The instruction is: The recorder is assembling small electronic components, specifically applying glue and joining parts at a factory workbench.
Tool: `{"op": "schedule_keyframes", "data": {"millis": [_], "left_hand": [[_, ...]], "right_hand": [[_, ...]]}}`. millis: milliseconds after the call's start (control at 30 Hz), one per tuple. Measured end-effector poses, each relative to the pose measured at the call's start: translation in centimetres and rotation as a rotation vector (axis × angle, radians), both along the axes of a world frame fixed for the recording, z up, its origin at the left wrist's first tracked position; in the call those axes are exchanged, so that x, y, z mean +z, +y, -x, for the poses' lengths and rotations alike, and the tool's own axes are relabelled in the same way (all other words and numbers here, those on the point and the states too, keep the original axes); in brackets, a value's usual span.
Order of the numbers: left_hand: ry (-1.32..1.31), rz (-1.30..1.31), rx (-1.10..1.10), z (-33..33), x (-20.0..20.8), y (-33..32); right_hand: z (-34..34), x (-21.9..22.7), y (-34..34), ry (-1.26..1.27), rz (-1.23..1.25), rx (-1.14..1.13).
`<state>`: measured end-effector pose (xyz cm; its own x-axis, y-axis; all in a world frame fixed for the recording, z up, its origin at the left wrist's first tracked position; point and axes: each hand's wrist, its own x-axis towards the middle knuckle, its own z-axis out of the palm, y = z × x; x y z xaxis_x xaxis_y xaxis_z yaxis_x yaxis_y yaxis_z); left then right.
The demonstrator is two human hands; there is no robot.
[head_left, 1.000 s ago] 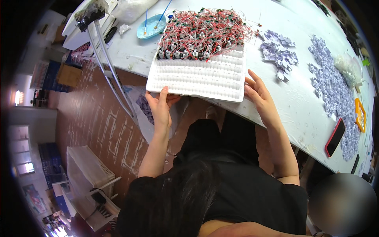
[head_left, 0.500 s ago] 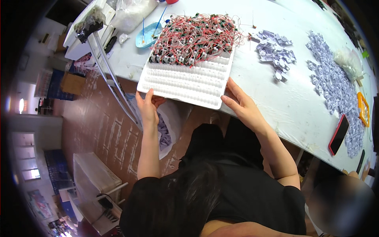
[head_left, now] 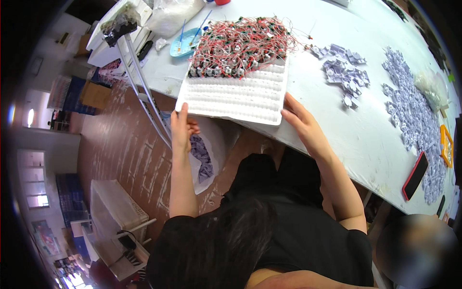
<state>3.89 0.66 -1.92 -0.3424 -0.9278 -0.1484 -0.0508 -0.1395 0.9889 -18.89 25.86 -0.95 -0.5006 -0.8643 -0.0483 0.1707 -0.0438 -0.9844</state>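
Head view: left hand [head_left: 181, 133], thumb extended, and right hand [head_left: 306, 127] flank the white tray [head_left: 231, 98], both grips unclenched.

White tray [head_left: 231, 98], part-filled, seemingly plastic.

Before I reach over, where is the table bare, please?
Table lies bare between the small grey cluster and larger grey pile, and between right hand and phone; wired parts crowd the far half of the white tray.

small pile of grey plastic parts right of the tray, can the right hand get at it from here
Probably yes: the right hand is at the near right corner of the white tray, with just tabletop showing between it and the small pile.
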Motion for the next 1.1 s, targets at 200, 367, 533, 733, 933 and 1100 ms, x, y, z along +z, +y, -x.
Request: {"op": "schedule_keyframes", "data": {"millis": [200,367,533,733,933,1100], "left_hand": [[-0.092,0.407,0.113,-0.2,3.9,-6.5],[-0.070,0.628,0.062,4.7,5.9,-14.2],[-0.260,0.588,0.023,7.5,4.0,-24.4],[-0.631,0.930,0.061,8.2,4.9,-27.2],[-0.060,0.205,0.019,7.7,4.9,-22.2],[0.019,0.001,0.015,6.9,1.2,-26.4]], "right_hand": [[-3.1,1.3,5.5,0.966,-0.151,-0.185],[-1.5,0.1,9.8,1.222,-0.285,-0.428],[-1.0,-1.0,10.8,1.247,-0.299,-0.648],[-1.3,-1.8,9.8,1.321,-0.304,-0.646],[-1.4,-2.1,10.3,1.331,-0.342,-0.670],[-1.5,-1.5,9.8,1.323,-0.369,-0.576]]}}
